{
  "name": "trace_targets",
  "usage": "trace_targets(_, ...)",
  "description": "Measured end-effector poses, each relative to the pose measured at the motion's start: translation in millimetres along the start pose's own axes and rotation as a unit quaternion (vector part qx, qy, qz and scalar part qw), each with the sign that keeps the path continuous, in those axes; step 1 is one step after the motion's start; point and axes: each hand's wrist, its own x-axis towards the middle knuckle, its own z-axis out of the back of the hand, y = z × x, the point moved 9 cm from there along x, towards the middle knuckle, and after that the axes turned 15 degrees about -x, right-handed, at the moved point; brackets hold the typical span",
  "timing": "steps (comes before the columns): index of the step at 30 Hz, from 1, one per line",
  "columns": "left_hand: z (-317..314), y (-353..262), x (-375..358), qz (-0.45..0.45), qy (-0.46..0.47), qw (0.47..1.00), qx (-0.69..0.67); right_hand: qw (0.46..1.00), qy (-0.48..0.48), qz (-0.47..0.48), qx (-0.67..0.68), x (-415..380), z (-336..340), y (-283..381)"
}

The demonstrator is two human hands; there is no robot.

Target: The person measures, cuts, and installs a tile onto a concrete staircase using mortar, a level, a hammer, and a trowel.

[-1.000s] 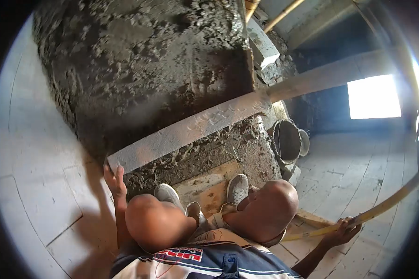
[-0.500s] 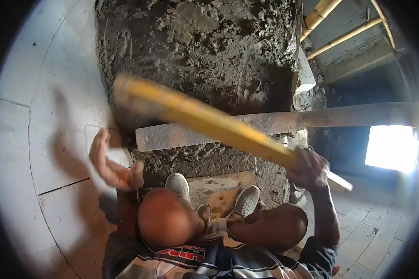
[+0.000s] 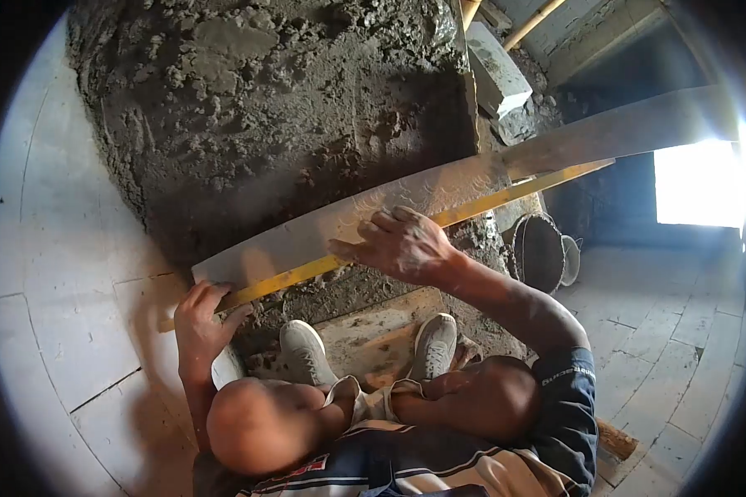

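A long yellow straightedge (image 3: 506, 197) lies along the near edge of a wooden plank (image 3: 340, 217), both slanting up to the right. My left hand (image 3: 201, 319) closes around the straightedge close to its left end. Farther along, my right hand (image 3: 404, 247) grips it from above, with fingertips reaching onto the plank's face. The plank stands against rough wet concrete (image 3: 290, 124) on the far side. My palms hide parts of the straightedge.
Below the plank, my shoes rest on a board (image 3: 373, 331). White block walls (image 3: 50, 248) rise at left. A dark bucket (image 3: 543, 253) stands right of the plank, beyond it a white block (image 3: 499, 70) and a bamboo pole (image 3: 535, 23). Bright light enters through an opening at right.
The straightedge has swung down from mid-air to the plank's near edge. My left hand, earlier open and off it, now holds its left end; my right hand has moved left toward its middle.
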Motion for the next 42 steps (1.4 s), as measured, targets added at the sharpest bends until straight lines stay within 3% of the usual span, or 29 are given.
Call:
trace_targets(8, 25.2, -8.8, -8.6, -0.054, -0.072, 0.995, -0.041, 1.000, 0.006, -0.023, 0.014, 10.5, 11.0, -3.5)
trace_targets(10, 33.1, -10.9, -2.9, -0.072, -0.092, 0.993, 0.005, 1.000, -0.010, -0.023, 0.016, 17.5, 5.8, -1.1)
trace_targets(18, 13.6, 14.6, -1.4, -0.057, -0.053, 0.997, 0.011, 0.998, -0.003, -0.055, -0.005, 5.3, -6.6, -13.6)
trace_targets(20, 11.7, 16.1, -2.2, -0.060, -0.071, 0.996, 0.010, 0.990, 0.045, -0.135, 0.014, -18.7, -8.7, -42.4)
trace_targets(23, 9.3, 22.3, -2.3, -0.055, -0.068, 0.995, 0.044, 0.972, -0.039, -0.230, -0.009, -62.7, 6.0, -81.8)
trace_targets(30, 1.2, 14.5, 8.3, -0.040, -0.067, 0.992, 0.101, 0.862, -0.090, -0.479, -0.139, -173.8, 25.1, -124.9)
trace_targets(32, 1.9, 19.3, 7.2, -0.018, -0.071, 0.990, 0.119, 0.828, -0.175, -0.518, -0.127, -195.8, 31.7, -127.3)
trace_targets(33, 1.1, 21.0, 6.6, -0.017, -0.068, 0.990, 0.119, 0.827, -0.172, -0.519, -0.127, -202.6, 27.7, -126.2)
trace_targets(35, 0.0, 22.2, 7.1, -0.032, -0.067, 0.989, 0.127, 0.752, -0.149, -0.642, 0.024, -241.3, -5.3, -136.1)
trace_targets(36, -0.7, 22.0, 7.3, -0.032, -0.065, 0.989, 0.128, 0.751, -0.148, -0.643, 0.025, -252.2, -17.6, -133.9)
trace_targets(38, -0.5, 20.3, 7.2, -0.030, -0.058, 0.990, 0.126, 0.666, -0.159, -0.688, 0.239, -282.1, -68.5, -128.9)
trace_targets(39, -0.7, 19.7, 7.6, -0.029, -0.056, 0.990, 0.127, 0.695, -0.132, -0.672, 0.217, -283.4, -73.3, -125.4)
trace_targets(42, -0.4, 17.0, 9.2, -0.022, -0.050, 0.990, 0.134, 0.707, -0.099, -0.658, 0.241, -274.3, -78.6, -117.2)
